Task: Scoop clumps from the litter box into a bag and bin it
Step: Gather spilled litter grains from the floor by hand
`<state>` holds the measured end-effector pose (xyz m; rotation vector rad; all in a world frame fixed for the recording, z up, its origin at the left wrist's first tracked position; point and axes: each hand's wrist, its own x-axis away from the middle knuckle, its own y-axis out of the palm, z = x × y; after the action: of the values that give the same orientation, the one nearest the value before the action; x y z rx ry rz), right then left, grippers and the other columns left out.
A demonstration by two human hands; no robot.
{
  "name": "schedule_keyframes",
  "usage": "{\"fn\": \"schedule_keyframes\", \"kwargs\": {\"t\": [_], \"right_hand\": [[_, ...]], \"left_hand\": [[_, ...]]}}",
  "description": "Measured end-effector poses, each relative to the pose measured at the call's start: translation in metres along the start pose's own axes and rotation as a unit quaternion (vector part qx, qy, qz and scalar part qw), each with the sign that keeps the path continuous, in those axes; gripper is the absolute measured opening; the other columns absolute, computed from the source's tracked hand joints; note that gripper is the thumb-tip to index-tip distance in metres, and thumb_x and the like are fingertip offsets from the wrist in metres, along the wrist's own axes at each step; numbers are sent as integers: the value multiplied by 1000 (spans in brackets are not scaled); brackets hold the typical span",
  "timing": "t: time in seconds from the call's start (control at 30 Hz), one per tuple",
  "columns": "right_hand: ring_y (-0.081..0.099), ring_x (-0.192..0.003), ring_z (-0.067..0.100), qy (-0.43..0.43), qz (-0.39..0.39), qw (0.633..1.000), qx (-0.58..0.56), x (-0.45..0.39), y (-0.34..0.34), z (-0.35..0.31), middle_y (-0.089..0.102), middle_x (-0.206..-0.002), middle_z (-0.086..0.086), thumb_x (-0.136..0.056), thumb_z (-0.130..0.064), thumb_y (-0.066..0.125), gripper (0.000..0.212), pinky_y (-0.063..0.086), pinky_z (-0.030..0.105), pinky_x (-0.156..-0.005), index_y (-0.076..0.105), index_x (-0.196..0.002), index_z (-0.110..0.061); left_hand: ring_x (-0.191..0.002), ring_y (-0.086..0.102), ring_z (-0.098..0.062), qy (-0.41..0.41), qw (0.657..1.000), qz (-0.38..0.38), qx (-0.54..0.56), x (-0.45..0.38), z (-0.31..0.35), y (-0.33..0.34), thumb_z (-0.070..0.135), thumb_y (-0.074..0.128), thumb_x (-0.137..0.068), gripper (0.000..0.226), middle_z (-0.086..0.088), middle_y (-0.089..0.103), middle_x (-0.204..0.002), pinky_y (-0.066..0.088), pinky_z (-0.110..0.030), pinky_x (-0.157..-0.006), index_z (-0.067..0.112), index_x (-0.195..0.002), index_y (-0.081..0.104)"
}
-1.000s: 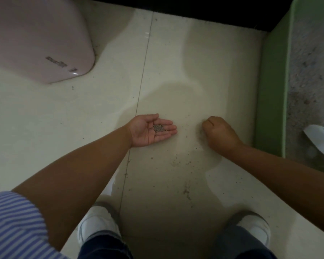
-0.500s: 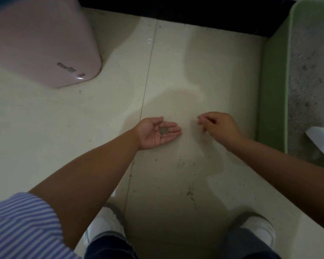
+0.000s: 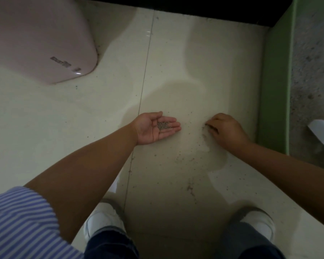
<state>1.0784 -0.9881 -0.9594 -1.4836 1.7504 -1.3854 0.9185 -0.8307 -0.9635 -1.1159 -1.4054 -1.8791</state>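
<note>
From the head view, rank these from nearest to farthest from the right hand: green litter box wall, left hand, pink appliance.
From the right hand:
1. Green litter box wall, just to its right.
2. Left hand, across the floor gap to its left.
3. Pink appliance, far upper left.

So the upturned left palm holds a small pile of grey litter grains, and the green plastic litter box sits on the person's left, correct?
Not quite. The head view shows the green plastic litter box on the person's right. The upturned left palm does hold the small pile of grey litter grains.
</note>
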Motion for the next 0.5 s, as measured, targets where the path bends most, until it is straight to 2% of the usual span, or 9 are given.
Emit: {"fn": "schedule_keyframes", "kwargs": {"t": [0.07,0.13,0.2,0.27,0.33,0.4,0.5], "right_hand": [[66,-52,32,-41,-5,999,35,-2,1,4,67,-60,19,-59,2,63,13,55,34,-50,72,-67,6],[64,-46,30,-58,-38,995,69,-6,1,8,66,-55,18,-57,2,64,8,54,32,-43,71,-60,5],[62,-42,29,-55,-87,990,94,-10,2,12,63,-51,18,-52,9,70,6,53,29,-39,67,-54,5],[59,-40,29,-54,-129,985,98,-10,6,17,60,-49,18,-37,18,77,25,51,27,-37,63,-52,4],[57,-39,30,-54,-132,984,109,-10,8,15,57,-49,19,-29,22,74,33,49,25,-36,61,-54,5],[53,-37,29,-49,-127,985,110,-8,5,9,54,-48,18,-30,22,69,31,44,22,-34,57,-53,4],[50,-34,28,-14,-127,988,87,-7,2,1,52,-47,17,-26,18,71,34,39,20,-31,53,-50,3]], "left_hand": [[-93,63,-29,1,1000,0,-1,1,0,0,22,26,-101,49,-21,71,-76,58,-32,-63,-9,-89,61],[-88,68,-27,0,1000,-4,4,0,0,-1,22,26,-101,58,-22,71,-77,58,-33,-63,-10,-79,69],[-90,68,-30,0,1000,1,4,0,0,-1,22,27,-101,59,-23,71,-77,58,-34,-66,-11,-76,69],[-104,59,-33,0,1000,12,-8,2,0,1,23,26,-101,50,-21,71,-75,56,-35,-73,-9,-86,62],[-113,50,-33,-1,1000,20,-17,3,0,2,23,26,-101,46,-20,71,-74,53,-35,-82,-8,-91,58],[-122,46,-34,-5,1000,23,-17,2,0,2,22,26,-101,45,-20,71,-73,41,-40,-95,-8,-91,57],[-131,40,-36,-5,1000,23,-7,3,0,4,22,26,-101,45,-22,71,-75,35,-41,-99,-9,-90,57]]}}
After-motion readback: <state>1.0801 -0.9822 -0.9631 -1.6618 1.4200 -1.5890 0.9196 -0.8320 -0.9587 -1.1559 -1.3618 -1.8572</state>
